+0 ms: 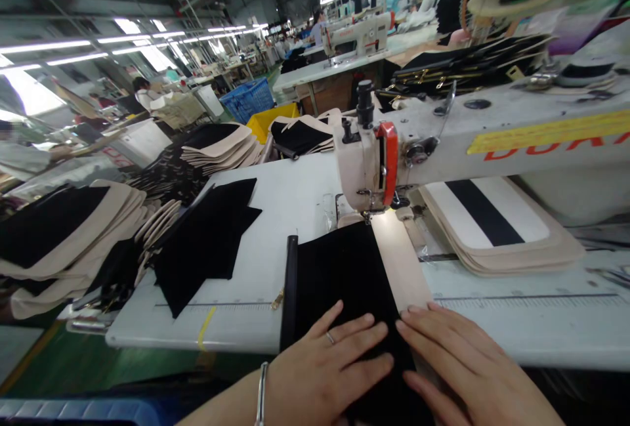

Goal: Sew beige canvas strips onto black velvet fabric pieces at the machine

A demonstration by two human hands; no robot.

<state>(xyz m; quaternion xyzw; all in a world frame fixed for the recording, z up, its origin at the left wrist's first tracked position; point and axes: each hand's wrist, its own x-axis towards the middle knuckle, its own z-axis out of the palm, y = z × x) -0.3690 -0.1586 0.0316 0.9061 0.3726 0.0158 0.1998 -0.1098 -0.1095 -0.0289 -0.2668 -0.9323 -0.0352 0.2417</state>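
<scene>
A black fabric panel [339, 268] with a dark zipper strip [290, 281] along its left edge lies on the sewing table. Beside its right edge runs a beige strip [406, 262], which reaches up under the needle area of the sewing machine [364, 170]. My left hand [339, 360] rests flat on the black panel, fingers spread, a ring and a bracelet on it. Over the beige strip and the panel's right edge lies my right hand [457, 354], its fingers stretched out flat. A gold zipper pull [277, 299] hangs at the strip's left side.
Black fabric pieces [207, 235] lie on the table to the left. Stacked beige-and-black panels [73, 229] stand further left. Right of the needle, under the machine arm, sits a pile of beige panels [506, 229]. A blue crate [249, 99] and other people are behind.
</scene>
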